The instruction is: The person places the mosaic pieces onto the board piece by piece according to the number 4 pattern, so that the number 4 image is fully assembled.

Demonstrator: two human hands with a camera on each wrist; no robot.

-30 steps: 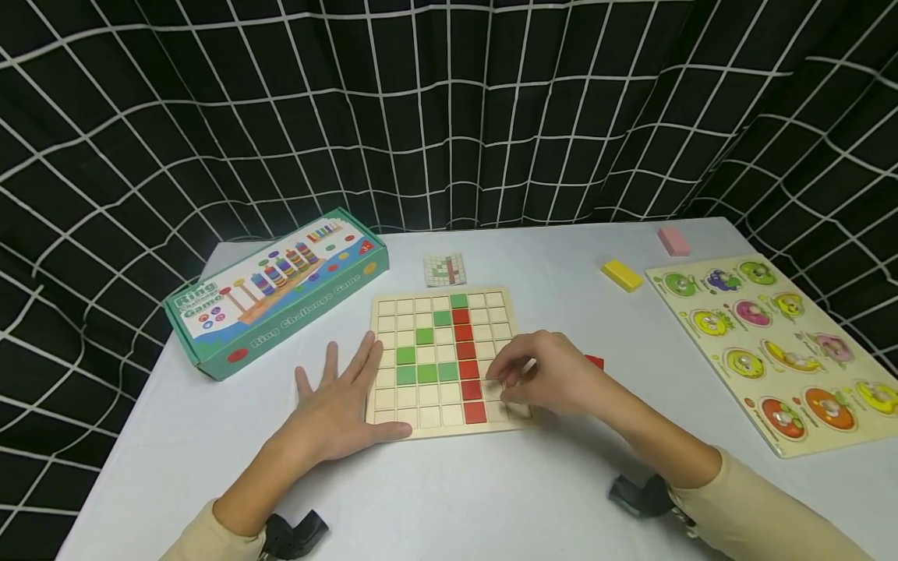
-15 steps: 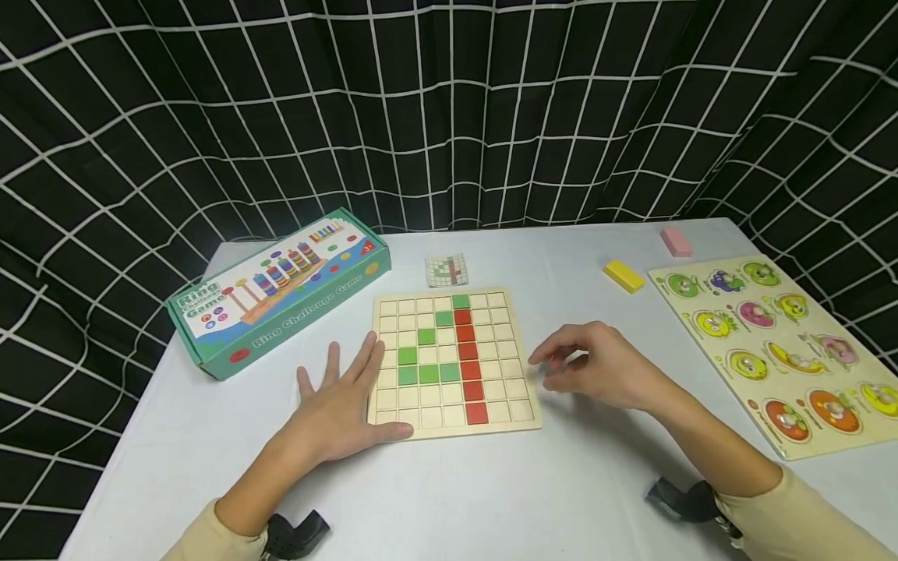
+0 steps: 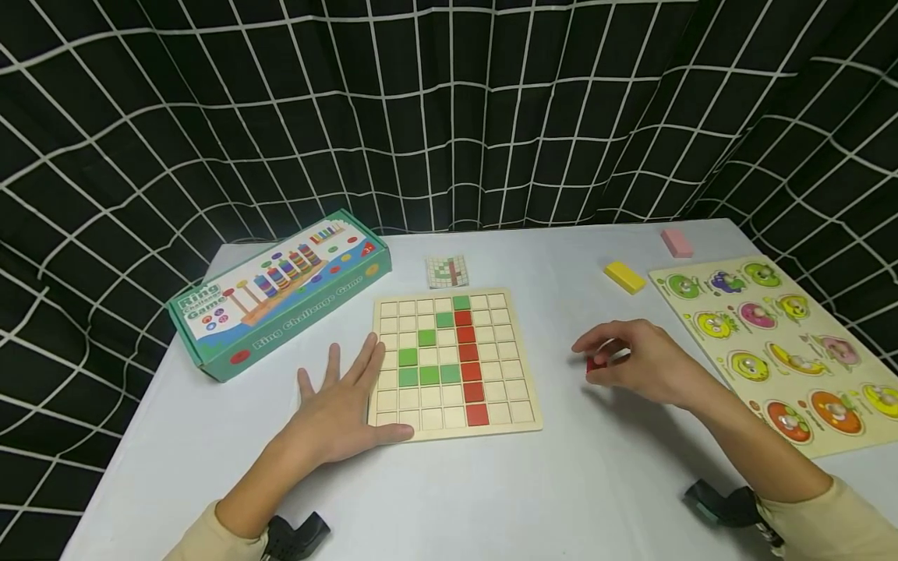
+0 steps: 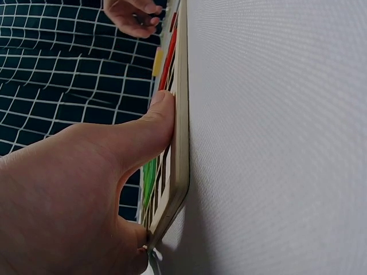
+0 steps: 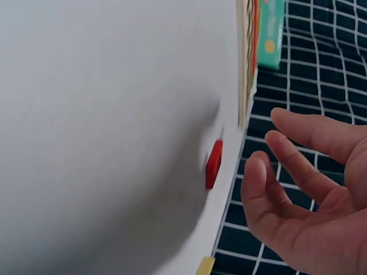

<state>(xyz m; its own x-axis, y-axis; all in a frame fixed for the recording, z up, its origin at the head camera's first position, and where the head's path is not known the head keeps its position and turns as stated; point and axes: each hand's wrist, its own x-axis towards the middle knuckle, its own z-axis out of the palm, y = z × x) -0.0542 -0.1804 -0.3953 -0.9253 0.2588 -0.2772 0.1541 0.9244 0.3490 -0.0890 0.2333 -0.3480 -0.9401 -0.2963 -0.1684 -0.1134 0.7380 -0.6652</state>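
Observation:
A pale wooden grid board (image 3: 519, 389) lies on the table, with a column of red square tiles (image 3: 471, 372) and several green tiles (image 3: 429, 375) set in its cells. My left hand (image 3: 337, 413) rests spread along the board's left edge, its thumb (image 4: 155, 126) lying on the front rim. To the right of the board, my right hand (image 3: 641, 362) hovers over a loose red tile (image 3: 595, 364). In the right wrist view that loose tile lies on the table, apart from the loosely bent fingers (image 5: 307, 132), which hold nothing.
Behind the board lies a small pattern card (image 3: 447, 271). A green ring game box (image 3: 281, 296) stands at the back left. Toward the back right are a yellow block (image 3: 624, 276) and a pink block (image 3: 677, 242). A fruit puzzle board (image 3: 772, 358) lies at far right.
My right hand has moved right, away from over the grid board, to the loose red tile. The left hand stays at the board's left edge.

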